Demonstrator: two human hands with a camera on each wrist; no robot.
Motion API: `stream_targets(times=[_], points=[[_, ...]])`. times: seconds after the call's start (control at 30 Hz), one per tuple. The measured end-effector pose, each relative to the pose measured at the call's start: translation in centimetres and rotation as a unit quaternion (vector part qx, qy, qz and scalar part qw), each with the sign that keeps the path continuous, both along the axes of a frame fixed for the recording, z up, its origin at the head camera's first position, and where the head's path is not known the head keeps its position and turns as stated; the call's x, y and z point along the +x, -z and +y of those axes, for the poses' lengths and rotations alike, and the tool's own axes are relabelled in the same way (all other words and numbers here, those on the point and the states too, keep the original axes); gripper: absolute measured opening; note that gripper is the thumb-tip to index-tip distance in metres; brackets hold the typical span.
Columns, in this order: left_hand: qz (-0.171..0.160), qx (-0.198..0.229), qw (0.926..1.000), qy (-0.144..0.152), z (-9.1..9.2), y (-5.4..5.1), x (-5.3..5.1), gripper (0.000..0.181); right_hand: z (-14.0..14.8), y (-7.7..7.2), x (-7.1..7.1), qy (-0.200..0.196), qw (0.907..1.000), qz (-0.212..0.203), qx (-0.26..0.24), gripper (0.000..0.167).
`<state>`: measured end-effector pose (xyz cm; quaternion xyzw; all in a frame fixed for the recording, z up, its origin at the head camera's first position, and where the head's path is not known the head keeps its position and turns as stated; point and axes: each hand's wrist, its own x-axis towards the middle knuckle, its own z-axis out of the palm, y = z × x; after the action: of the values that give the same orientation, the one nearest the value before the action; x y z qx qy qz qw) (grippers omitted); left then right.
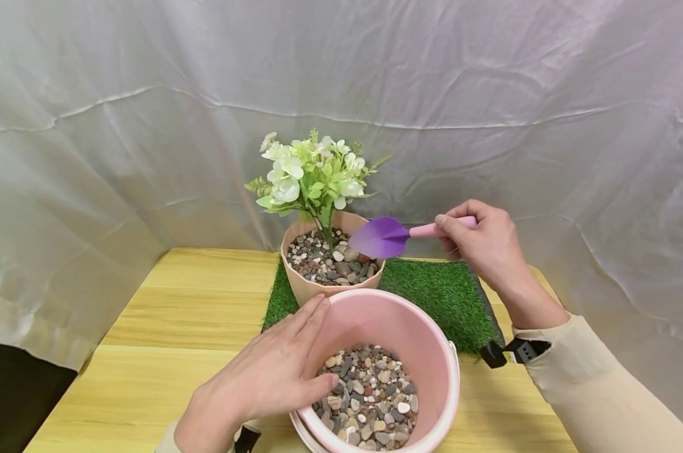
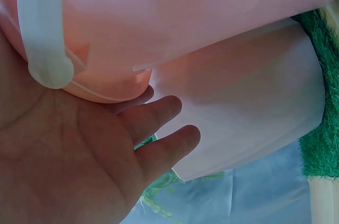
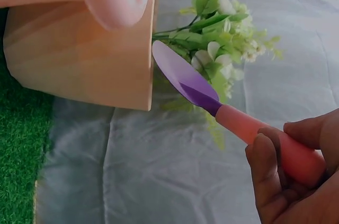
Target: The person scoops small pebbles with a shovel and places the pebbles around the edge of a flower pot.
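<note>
My right hand pinches the pink handle of a small garden trowel. The purple blade, fading to pale at its tip, hangs over the right rim of a peach flowerpot; no pebbles show on it in the right wrist view. White flowers with green leaves rise from the pebbles in that pot. In front stands a pink bucket part filled with mixed pebbles. Across its left rim rests my left hand, fingers straight along the outside and thumb over the inside.
A green turf mat lies under the flowerpot on a wooden table. The bucket's white handle hangs at its side. Grey cloth hangs close behind the pot and along both sides.
</note>
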<state>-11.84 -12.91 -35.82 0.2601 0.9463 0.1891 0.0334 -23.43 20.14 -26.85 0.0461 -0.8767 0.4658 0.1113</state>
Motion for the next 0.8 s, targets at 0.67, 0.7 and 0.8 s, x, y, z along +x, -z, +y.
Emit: stream_targets(times=[0.67, 0.7, 0.8], points=[[0.003, -0.001, 1.0000, 0.001, 0.1, 0.1, 0.1, 0.100, -0.8, -1.8, 7.8, 0.020, 0.9834, 0.149, 0.102, 0.023], [0.002, -0.001, 1.0000, 0.001, 0.1, 0.1, 0.1, 0.100, -0.9, -1.6, 8.1, 0.006, 0.9799, 0.164, 0.114, 0.023], [-0.001, -0.004, 1.0000, -0.003, 0.2, 0.0, 0.1, 0.102, -1.6, -0.7, 8.8, -0.050, 0.9745, 0.165, 0.144, 0.023]])
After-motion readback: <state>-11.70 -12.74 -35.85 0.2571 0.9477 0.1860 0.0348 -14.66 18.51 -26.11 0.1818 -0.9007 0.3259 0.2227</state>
